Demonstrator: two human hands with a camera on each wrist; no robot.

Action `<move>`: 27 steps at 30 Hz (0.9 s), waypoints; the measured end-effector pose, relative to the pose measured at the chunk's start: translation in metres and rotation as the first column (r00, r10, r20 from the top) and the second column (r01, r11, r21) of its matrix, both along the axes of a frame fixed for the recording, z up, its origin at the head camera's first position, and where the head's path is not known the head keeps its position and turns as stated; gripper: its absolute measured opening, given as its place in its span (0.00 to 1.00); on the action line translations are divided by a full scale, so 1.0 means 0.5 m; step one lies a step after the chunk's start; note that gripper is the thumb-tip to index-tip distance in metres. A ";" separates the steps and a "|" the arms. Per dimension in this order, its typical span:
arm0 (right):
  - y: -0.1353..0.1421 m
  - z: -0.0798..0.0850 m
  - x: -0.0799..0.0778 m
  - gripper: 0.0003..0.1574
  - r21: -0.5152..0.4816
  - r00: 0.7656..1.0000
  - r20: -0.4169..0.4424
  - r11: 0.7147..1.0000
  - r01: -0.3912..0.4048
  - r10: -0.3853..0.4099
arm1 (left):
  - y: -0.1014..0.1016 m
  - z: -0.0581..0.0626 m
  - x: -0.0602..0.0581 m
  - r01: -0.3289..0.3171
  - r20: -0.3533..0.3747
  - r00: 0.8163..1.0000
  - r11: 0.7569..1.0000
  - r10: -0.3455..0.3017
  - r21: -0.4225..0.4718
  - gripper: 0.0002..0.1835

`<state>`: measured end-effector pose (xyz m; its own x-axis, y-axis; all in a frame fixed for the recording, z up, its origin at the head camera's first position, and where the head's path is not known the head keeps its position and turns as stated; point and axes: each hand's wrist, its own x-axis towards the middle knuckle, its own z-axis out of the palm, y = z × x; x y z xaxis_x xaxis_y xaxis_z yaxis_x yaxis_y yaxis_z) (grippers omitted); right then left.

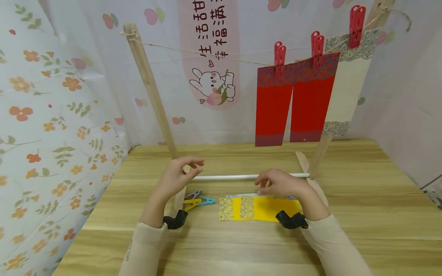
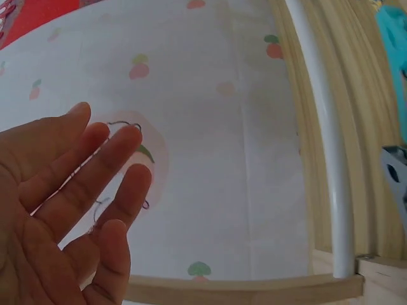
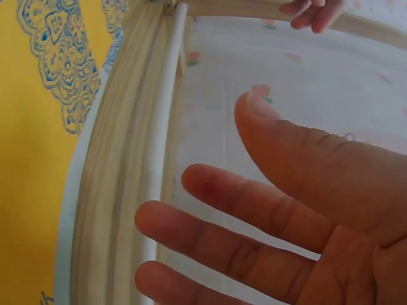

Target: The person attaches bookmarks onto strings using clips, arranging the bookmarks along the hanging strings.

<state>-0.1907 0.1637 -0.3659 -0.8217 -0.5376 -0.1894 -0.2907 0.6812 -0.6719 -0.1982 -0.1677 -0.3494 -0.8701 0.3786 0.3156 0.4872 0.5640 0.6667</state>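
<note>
My left hand (image 1: 179, 176) hovers by the left post with its fingers loosely bent and nothing in them. Below it on the table lie grey, yellow and blue clothespins (image 1: 206, 201). My right hand (image 1: 281, 182) is also free of any object, held above the white rod and yellow paper trousers (image 1: 272, 208) with patterned ends. A pale sheet peeks out from behind the yellow piece. In the right wrist view, the right hand's fingers (image 3: 191, 229) are spread and relaxed. Red paper trousers (image 1: 272, 111) hang from a string by two red clothespins (image 1: 317, 50).
The string (image 1: 203, 51) runs between two wooden posts (image 1: 148, 84), joined low down by a white rod (image 1: 226, 177). A cream paper piece (image 1: 348, 88) with patterned ends hangs at the right under another red clothespin (image 1: 357, 27). A printed cloth (image 1: 145, 122) stands behind.
</note>
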 end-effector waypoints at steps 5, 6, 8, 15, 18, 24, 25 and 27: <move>-0.002 -0.008 0.001 0.20 0.058 0.998 0.058 0.998 -0.007 0.004 | -0.007 -0.012 -0.011 -0.004 0.022 1.000 1.000 0.004 -0.017 0.14; -0.003 -0.011 0.001 0.20 0.067 0.998 0.069 0.998 -0.012 0.007 | -0.007 -0.014 -0.013 -0.004 0.031 1.000 1.000 0.005 -0.029 0.13; -0.003 -0.017 0.002 0.20 0.087 0.996 0.086 0.996 -0.016 0.008 | -0.008 -0.020 -0.017 0.010 0.056 0.998 0.998 -0.007 -0.060 0.13; -0.016 -0.041 0.002 0.18 0.137 0.996 0.080 0.990 -0.037 0.026 | -0.015 -0.038 -0.020 0.105 0.212 0.975 0.980 -0.068 -0.169 0.13; -0.027 -0.046 0.002 0.20 0.189 0.997 0.070 0.981 -0.043 0.031 | -0.019 -0.045 -0.019 0.141 0.278 0.958 0.966 -0.077 -0.217 0.13; -0.044 -0.049 0.007 0.29 0.300 0.999 0.047 0.953 -0.040 0.027 | -0.021 -0.058 -0.020 0.202 0.359 0.928 0.947 -0.104 -0.248 0.15; -0.046 -0.050 0.007 0.30 0.312 0.999 0.042 0.949 -0.040 0.028 | -0.021 -0.060 -0.020 0.212 0.369 0.923 0.946 -0.111 -0.247 0.15; -0.050 -0.049 0.009 0.31 0.319 0.999 0.041 0.947 -0.036 0.024 | -0.020 -0.063 -0.019 0.223 0.389 0.915 0.941 -0.112 -0.253 0.15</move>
<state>-0.1861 0.1386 -0.3905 -0.7956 -0.4685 -0.3841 -0.2941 0.8530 -0.4311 -0.2079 -0.1777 -0.3811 -0.8178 0.5545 -0.1542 0.3465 0.6882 0.6374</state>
